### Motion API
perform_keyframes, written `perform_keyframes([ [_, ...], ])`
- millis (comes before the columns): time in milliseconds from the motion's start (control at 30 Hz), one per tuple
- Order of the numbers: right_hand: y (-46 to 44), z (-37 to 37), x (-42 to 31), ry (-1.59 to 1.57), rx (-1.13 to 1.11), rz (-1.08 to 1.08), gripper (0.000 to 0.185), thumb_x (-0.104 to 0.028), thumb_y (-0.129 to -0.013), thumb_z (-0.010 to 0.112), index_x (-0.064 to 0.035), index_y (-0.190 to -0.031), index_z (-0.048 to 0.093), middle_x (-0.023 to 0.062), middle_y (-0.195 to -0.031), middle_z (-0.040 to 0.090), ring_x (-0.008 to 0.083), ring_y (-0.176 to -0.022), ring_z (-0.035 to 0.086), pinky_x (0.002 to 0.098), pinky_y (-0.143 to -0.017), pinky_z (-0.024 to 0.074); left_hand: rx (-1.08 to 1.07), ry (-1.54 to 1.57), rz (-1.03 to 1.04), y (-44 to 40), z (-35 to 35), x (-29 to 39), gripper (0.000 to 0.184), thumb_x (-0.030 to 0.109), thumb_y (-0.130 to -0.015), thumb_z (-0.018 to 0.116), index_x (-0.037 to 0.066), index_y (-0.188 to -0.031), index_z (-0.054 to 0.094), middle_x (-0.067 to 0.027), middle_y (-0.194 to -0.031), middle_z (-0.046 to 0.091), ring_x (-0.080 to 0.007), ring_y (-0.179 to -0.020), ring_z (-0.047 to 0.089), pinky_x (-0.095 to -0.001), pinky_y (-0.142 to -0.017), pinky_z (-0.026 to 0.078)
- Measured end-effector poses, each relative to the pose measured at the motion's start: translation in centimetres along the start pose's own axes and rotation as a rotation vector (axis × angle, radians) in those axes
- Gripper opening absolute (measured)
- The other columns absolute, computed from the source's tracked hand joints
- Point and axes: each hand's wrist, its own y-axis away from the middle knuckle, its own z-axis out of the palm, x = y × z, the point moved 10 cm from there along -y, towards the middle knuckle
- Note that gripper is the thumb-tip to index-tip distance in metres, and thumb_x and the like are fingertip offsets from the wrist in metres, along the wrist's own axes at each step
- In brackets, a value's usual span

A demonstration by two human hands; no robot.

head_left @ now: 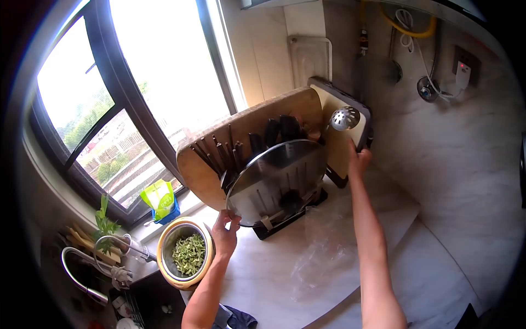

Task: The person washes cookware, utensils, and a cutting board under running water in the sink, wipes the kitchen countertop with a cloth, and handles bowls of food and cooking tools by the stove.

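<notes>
"At the front of the dark rack (267,231) on the desk (263,285), what's standing there?"

"A big glass lid (268,192), tilted, its rim toward the left hand (224,237)."

"Is it held?"

"Yes, the left fingers are closed on its lower left edge."

"And the right hand (359,163)?"

"At the edge of the pale, dark-rimmed board (337,156), just below the slotted ladle head (345,118). I can't tell whether those fingers grip anything."

"Behind the lid?"

"Brown sticks (221,153) and dark handles (272,131), then a rounded wooden board (192,178)."

"Farther out?"

"Clear plastic (323,247) lies right of the lid; chopped greens (189,255) fill part of a bowl (163,256) beside the left hand."
</notes>
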Motion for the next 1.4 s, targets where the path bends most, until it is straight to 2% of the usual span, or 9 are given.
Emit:
perform_keyframes([
  [100,0.7,2.6,3.5,0.184,-0.046,-0.007,0.051,-0.043,-0.082,0.068,0.0071,-0.076,0.061,0.0097,-0.064,0.064,0.0176,-0.059,0.059,0.0357,-0.059,0.0454,0.013,0.016,-0.002,0.1,0.0,-0.4,0.012,0.000,-0.084,0.062,0.002,-0.088,0.051,-0.0039,-0.076,0.057,-0.0109,-0.072,0.057,-0.0240,-0.059,0.044],
  [167,0.4,3.4,5.7,0.394,-0.098,-0.002,0.052,-0.045,-0.086,0.062,0.0065,-0.089,0.063,0.0090,-0.070,0.067,0.0191,-0.065,0.062,0.0348,-0.065,0.0477,0.007,0.058,-0.017,0.3,0.0,-0.8,0.013,-0.001,-0.083,0.062,0.002,-0.093,0.054,-0.0052,-0.086,0.059,-0.0147,-0.083,0.060,-0.0275,-0.070,0.049],
  [367,-1.9,3.3,16.9,-0.424,0.063,0.455,0.049,-0.038,-0.093,0.053,-0.0029,-0.127,0.049,0.0140,-0.100,0.067,0.0307,-0.088,0.064,0.0337,-0.079,0.0497,-0.042,0.058,-0.093,3.9,-3.1,-2.3,0.033,0.002,-0.084,0.064,0.000,-0.113,0.049,-0.0095,-0.106,0.057,-0.0205,-0.100,0.057,-0.0296,-0.079,0.049],
  [500,-4.8,-0.1,12.5,0.900,-0.210,0.165,0.040,-0.040,-0.090,0.058,-0.0052,-0.110,0.064,0.0088,-0.092,0.065,0.0182,-0.076,0.060,0.0356,-0.066,0.0488,0.075,0.140,-0.371,8.9,-8.7,-2.6,0.017,0.002,-0.088,0.058,0.001,-0.105,0.055,-0.0072,-0.096,0.060,-0.0148,-0.083,0.064,-0.0256,-0.071,0.055],
  [567,-5.3,0.0,13.0,1.130,-0.315,0.067,0.040,-0.039,-0.090,0.058,-0.0049,-0.110,0.064,0.0088,-0.092,0.065,0.0181,-0.076,0.060,0.0353,-0.065,0.0486,0.177,0.072,-0.381,11.1,-12.7,-2.7,0.012,0.005,-0.090,0.056,0.002,-0.102,0.056,-0.0062,-0.092,0.061,-0.0136,-0.078,0.064,-0.0251,-0.068,0.055],
  [867,-7.9,-0.8,15.5,1.070,-0.447,-0.104,0.036,-0.035,-0.090,0.058,-0.0035,-0.108,0.064,0.0089,-0.090,0.065,0.0176,-0.073,0.058,0.0340,-0.063,0.0474,0.617,-0.063,-0.501,25.2,-30.6,-3.1,0.017,0.016,-0.095,0.054,0.007,-0.109,0.057,-0.0056,-0.098,0.063,-0.0123,-0.084,0.064,-0.0225,-0.070,0.053],
  [1133,-9.0,-3.0,20.1,0.902,-0.538,-0.122,0.033,-0.031,-0.090,0.058,-0.0023,-0.106,0.064,0.0090,-0.089,0.064,0.0172,-0.071,0.056,0.0328,-0.061,0.0463,0.941,0.059,-0.495,33.7,-35.9,-0.2,0.022,0.015,-0.093,0.056,0.004,-0.111,0.055,-0.0096,-0.098,0.064,-0.0168,-0.085,0.065,-0.0262,-0.074,0.054],
  [1300,-9.9,-6.1,21.1,0.830,-0.458,-0.046,0.031,-0.028,-0.090,0.058,-0.0015,-0.105,0.064,0.0090,-0.088,0.064,0.0169,-0.070,0.056,0.0321,-0.060,0.0457,0.917,0.028,-0.572,36.7,-34.8,-1.3,0.017,0.017,-0.091,0.058,0.005,-0.103,0.058,-0.0080,-0.091,0.064,-0.0151,-0.079,0.065,-0.0262,-0.069,0.054],
  [1400,-9.9,-8.7,20.4,0.731,-0.354,0.009,0.030,-0.027,-0.090,0.058,-0.0010,-0.105,0.064,0.0091,-0.087,0.064,0.0167,-0.070,0.055,0.0317,-0.059,0.0453,0.675,-0.031,-0.797,36.2,-31.0,-4.1,0.019,0.018,-0.091,0.059,0.004,-0.103,0.058,-0.0093,-0.089,0.065,-0.0153,-0.077,0.065,-0.0259,-0.066,0.054],
])
